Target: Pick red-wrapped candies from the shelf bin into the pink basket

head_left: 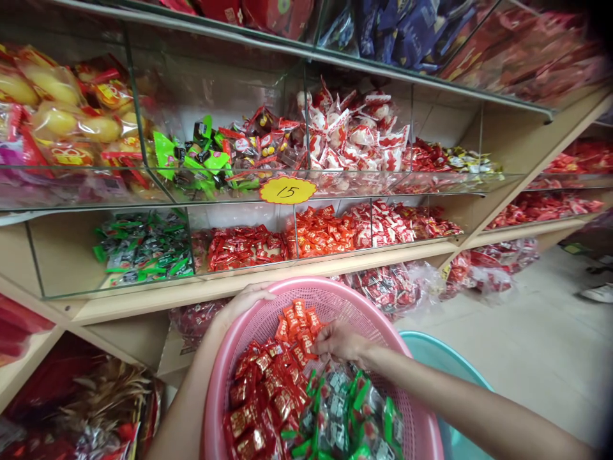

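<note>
A round pink plastic basket [219,358] is in front of me, tilted toward me. My left hand [249,301] is closed over its far left rim, fingertips on the lip. Inside the basket my right hand [341,342] is closed, its fingertips pinched on a small orange-wrapped candy [309,345] at the edge of a little orange heap. Red-and-gold wrapped candies [271,390] fill the left side. Green-and-clear wrapped candies [342,409] lie at the near right, below my right wrist.
Beyond the basket, a glass-fronted shelf holds orange candies [325,231], red candies [246,248] and green candies [148,243]. A yellow price tag [288,190] reads 15. A teal tub [421,342] stands behind the basket at right. Bagged candy [390,287] lies under the shelf.
</note>
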The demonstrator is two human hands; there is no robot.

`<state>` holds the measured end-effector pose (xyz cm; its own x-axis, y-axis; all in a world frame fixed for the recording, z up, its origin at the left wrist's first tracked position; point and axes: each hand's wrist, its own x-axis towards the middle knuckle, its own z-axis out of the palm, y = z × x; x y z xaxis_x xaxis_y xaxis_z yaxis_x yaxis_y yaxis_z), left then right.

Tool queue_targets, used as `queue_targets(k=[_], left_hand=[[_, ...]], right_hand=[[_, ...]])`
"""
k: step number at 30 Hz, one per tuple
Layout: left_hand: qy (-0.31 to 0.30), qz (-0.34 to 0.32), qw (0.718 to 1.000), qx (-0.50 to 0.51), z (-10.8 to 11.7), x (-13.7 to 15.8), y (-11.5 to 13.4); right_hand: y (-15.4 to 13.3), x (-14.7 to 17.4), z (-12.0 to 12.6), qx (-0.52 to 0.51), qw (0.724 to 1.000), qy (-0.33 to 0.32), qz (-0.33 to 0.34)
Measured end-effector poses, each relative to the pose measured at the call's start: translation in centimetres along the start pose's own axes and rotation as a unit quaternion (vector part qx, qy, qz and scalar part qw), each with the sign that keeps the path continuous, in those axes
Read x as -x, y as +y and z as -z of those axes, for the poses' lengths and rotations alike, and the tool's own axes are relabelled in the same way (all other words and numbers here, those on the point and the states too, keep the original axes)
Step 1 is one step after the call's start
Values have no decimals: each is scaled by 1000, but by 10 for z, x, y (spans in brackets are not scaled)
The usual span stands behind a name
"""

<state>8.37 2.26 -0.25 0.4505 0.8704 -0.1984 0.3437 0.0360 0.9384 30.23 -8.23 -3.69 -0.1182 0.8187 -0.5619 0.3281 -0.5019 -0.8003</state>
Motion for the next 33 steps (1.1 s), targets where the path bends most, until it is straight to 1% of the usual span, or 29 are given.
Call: queue_targets(k=[6, 10, 12, 13, 15, 16, 17, 18, 19, 20, 21, 22, 23, 24, 25, 28, 33], left_hand=[[-18, 10, 999, 32, -1, 3, 5], [-41, -9, 998, 50, 0, 2, 6], [-57, -17, 995, 76, 0, 1, 4], [-62, -18, 994, 88, 0, 1, 4], [-65, -14, 992, 110, -1, 1, 3], [-68, -9, 991, 118, -1, 1, 3], [-71, -2, 990, 125, -1, 1, 2], [-73, 8, 989, 130, -1, 0, 2], [-72, 17, 988, 133, -1, 0, 2], [-70, 24, 988, 136, -1, -1, 2], [-69, 27, 987, 141, -1, -1, 2], [-66, 27, 986, 148, -1, -2, 2], [-68, 28, 985, 158, -1, -2, 2], [-75, 28, 982, 168, -2, -2, 2], [-84, 26, 980, 178, -2, -2, 2], [-100, 15, 976, 193, -2, -1, 4], [-97, 5, 975, 198, -2, 1, 5]], right_hand=[[6, -7, -3, 69, 995, 45, 52], [12, -9, 3, 92, 989, 66, 93], [5, -6, 13, 104, 986, 60, 119], [-3, -3, 21, 110, 983, 54, 137], [-30, 4, 43, 129, 972, 52, 190], [-47, 8, 56, 148, 962, 64, 220], [-66, 11, 71, 180, 947, 91, 250], [-86, 14, 86, 225, 925, 129, 278], [-104, 14, 101, 288, 894, 186, 288], [-121, 13, 114, 366, 852, 237, 290], [-135, 11, 127, 445, 796, 297, 283], [-147, 6, 137, 517, 749, 331, 250], [-154, 1, 145, 564, 718, 345, 220], [-159, -6, 151, 591, 699, 352, 196], [-161, -13, 155, 607, 692, 349, 175], [-158, -30, 159, 619, 693, 339, 145], [-150, -38, 159, 626, 685, 346, 138]])
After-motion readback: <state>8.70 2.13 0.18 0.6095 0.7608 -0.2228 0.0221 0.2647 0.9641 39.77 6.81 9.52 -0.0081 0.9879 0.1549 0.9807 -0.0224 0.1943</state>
